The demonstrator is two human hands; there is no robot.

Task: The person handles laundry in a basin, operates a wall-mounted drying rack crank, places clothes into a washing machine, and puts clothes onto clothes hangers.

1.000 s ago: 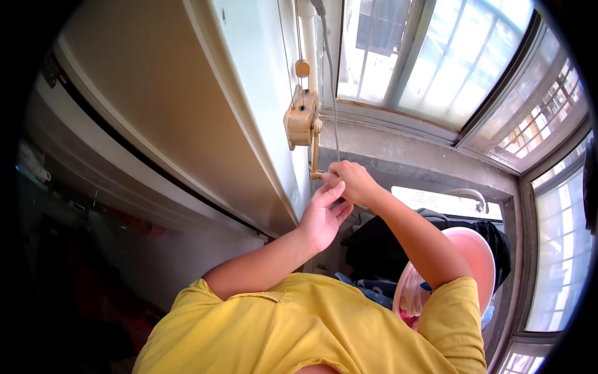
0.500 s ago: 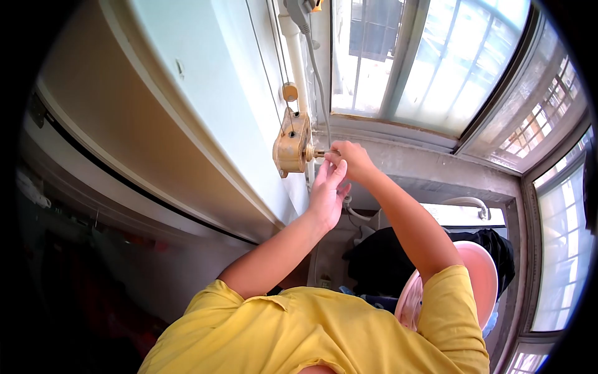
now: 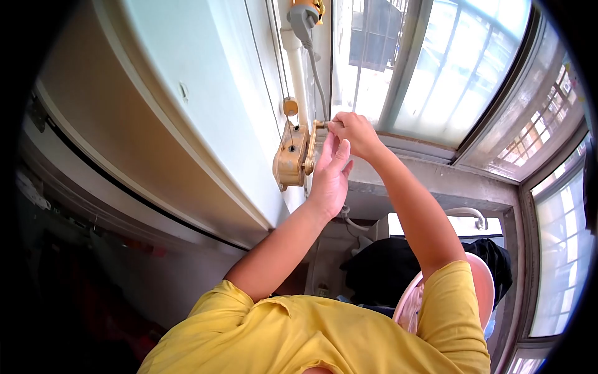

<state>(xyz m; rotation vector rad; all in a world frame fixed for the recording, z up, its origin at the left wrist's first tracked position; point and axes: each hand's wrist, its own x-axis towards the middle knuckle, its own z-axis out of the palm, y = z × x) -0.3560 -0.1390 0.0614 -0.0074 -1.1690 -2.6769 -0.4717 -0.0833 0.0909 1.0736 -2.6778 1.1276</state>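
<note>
A gold-coloured hand-crank winch (image 3: 290, 162) is fixed to the white wall, with cables rising from its top. Its crank arm (image 3: 311, 144) points upward, and the short crank handle (image 3: 322, 124) sticks out to the right at the upper end. My right hand (image 3: 354, 134) is closed around that handle, which its fingers partly hide. Just below, my left hand (image 3: 330, 181) is open, palm turned toward the right, thumb apart. Its fingertips reach up beside the handle and my right hand; whether they touch it I cannot tell.
A small pulley wheel (image 3: 290, 106) hangs above the winch. A grey plug with its cord (image 3: 304, 23) is higher up. Windows (image 3: 461, 68) line the right side above a ledge (image 3: 430, 168). A pink basin (image 3: 483, 280) and dark cloth (image 3: 380, 265) lie below my right arm.
The crank arm has swung upward, carrying the handle from beside the winch body to above its top edge. Both my hands have risen with it, the right still gripping.
</note>
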